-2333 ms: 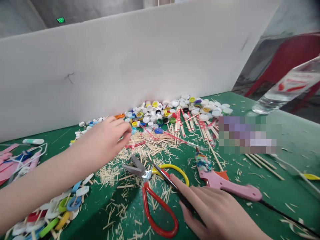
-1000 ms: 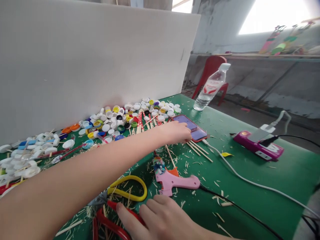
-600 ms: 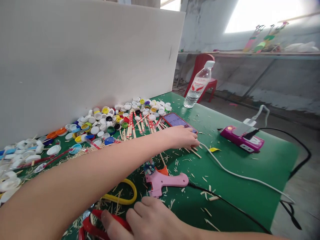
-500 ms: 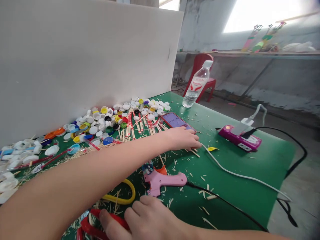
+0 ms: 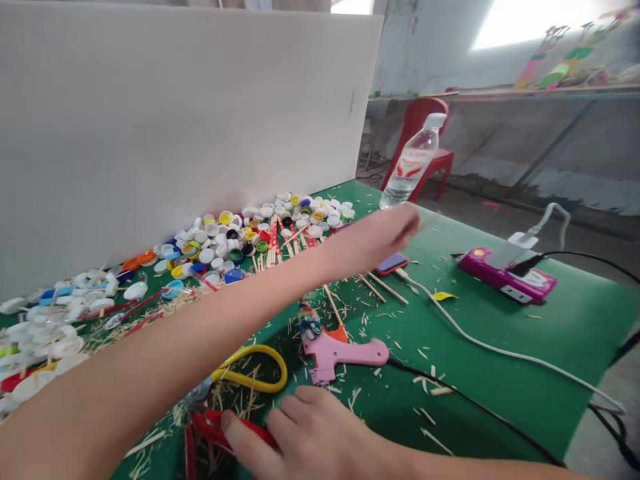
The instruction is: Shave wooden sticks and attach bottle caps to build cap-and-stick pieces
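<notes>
My left arm reaches across the green table. My left hand hangs blurred in the air just above a phone that lies by a pile of bottle caps; its fingers are smeared by motion. My right hand lies near the front edge with fingers spread loosely, thumb and fingertips resting on the red handle of a pair of scissors. A yellow scissor handle lies just beyond it. A pink glue gun rests between my two hands.
Red-striped wooden sticks and wood shavings litter the table. A white board walls off the back. A water bottle stands at the far edge, a pink power strip with cables at right, and a red chair behind.
My left hand has risen off the table beside the phone and moved up and right. My right hand has stayed on the red scissor handle. The view has shifted slightly.
</notes>
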The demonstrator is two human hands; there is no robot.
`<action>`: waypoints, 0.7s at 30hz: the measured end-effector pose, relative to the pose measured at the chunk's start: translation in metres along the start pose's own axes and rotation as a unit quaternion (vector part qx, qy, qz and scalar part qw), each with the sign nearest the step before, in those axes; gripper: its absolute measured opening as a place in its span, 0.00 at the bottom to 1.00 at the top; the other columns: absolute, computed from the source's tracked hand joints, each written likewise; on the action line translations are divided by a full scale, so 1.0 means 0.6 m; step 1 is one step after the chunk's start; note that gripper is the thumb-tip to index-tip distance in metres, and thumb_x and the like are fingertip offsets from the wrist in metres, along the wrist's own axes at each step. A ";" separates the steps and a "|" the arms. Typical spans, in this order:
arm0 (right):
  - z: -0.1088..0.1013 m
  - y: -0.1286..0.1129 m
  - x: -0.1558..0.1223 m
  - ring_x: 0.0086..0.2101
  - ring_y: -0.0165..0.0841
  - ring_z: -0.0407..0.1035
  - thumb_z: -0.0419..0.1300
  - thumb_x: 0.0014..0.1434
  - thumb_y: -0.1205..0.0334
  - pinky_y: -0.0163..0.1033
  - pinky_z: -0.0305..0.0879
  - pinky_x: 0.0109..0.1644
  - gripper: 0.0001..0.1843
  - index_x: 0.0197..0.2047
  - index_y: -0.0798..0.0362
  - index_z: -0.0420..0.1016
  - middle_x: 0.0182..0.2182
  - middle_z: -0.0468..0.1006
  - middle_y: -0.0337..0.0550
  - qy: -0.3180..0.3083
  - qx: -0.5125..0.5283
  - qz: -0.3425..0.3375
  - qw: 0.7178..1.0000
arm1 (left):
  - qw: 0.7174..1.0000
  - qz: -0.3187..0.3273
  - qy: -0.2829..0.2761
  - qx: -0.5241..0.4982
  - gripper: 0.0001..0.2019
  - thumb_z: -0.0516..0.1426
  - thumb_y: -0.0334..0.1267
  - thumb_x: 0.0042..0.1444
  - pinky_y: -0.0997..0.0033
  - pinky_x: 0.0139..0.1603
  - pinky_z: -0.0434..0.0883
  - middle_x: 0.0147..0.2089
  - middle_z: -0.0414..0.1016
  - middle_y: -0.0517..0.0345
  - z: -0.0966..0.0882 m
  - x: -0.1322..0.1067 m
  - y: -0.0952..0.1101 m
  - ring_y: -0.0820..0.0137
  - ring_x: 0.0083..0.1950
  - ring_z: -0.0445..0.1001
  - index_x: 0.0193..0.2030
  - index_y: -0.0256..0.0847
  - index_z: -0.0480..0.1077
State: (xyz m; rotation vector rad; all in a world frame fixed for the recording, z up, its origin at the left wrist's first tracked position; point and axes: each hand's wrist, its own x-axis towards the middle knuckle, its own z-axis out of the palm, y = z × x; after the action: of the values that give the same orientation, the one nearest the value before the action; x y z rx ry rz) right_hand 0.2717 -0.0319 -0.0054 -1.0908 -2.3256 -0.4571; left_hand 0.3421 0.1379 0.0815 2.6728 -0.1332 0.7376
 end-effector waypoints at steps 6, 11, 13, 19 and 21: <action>0.001 -0.004 -0.007 0.18 0.32 0.59 0.51 0.64 0.53 0.41 0.40 0.20 0.24 0.59 0.59 0.60 0.21 0.71 0.37 -0.110 0.054 -0.014 0.992 | 0.975 -0.124 0.182 -0.042 0.06 0.45 0.34 0.66 0.71 0.39 0.65 0.41 0.70 0.53 -0.104 -0.049 0.014 0.74 0.40 0.69 0.44 0.38 0.61; -0.024 0.001 0.008 0.23 0.33 0.64 0.54 0.61 0.55 0.42 0.43 0.22 0.31 0.64 0.59 0.54 0.28 0.76 0.40 -0.235 0.095 -0.021 0.967 | 0.984 -0.154 0.086 0.002 0.05 0.49 0.34 0.64 0.66 0.47 0.67 0.43 0.73 0.53 -0.101 -0.109 0.033 0.69 0.45 0.69 0.43 0.40 0.65; -0.032 0.002 0.011 0.24 0.33 0.64 0.52 0.62 0.55 0.42 0.43 0.23 0.30 0.64 0.58 0.54 0.28 0.75 0.40 -0.252 0.108 -0.019 0.961 | 0.991 -0.131 0.012 0.034 0.05 0.50 0.33 0.64 0.63 0.53 0.65 0.44 0.73 0.53 -0.086 -0.117 0.051 0.67 0.49 0.68 0.41 0.40 0.67; -0.028 -0.003 0.007 0.24 0.35 0.64 0.52 0.62 0.56 0.42 0.44 0.23 0.31 0.65 0.60 0.51 0.27 0.76 0.41 -0.238 0.113 -0.022 0.964 | 0.993 -0.093 -0.055 0.051 0.08 0.48 0.33 0.66 0.68 0.53 0.63 0.45 0.72 0.55 -0.076 -0.124 0.134 0.68 0.48 0.64 0.42 0.38 0.67; -0.024 -0.005 0.004 0.24 0.34 0.64 0.51 0.63 0.56 0.41 0.43 0.23 0.31 0.65 0.60 0.51 0.26 0.76 0.41 -0.224 0.111 -0.025 0.968 | 0.991 -0.091 -0.087 0.054 0.08 0.48 0.33 0.66 0.69 0.50 0.65 0.44 0.72 0.56 -0.083 -0.136 0.152 0.68 0.46 0.64 0.41 0.40 0.67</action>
State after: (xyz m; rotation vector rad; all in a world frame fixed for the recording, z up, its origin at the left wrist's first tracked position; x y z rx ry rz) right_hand 0.2722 -0.0395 0.0075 -1.1147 -2.7166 0.0461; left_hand 0.2312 0.0709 0.1087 2.8023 0.1094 0.4677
